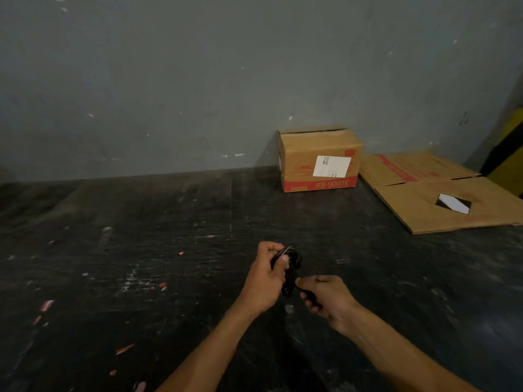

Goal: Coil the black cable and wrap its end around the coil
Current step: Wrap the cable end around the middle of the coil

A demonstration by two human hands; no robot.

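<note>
A small bundle of black cable [291,267] hangs between both hands above the dark table. My left hand [264,281] is closed around the coil's left side, with thumb and fingers over its upper part. My right hand [328,299] pinches the cable's loose end [308,296] just below and right of the coil. Thin pale strands show at the top of the coil. Much of the coil is hidden by my left fingers.
A dark scuffed table [169,264] carries red and white scraps on its left side. A closed cardboard box [321,161] stands against the grey wall at the back. Flattened cardboard [441,199] lies at the back right.
</note>
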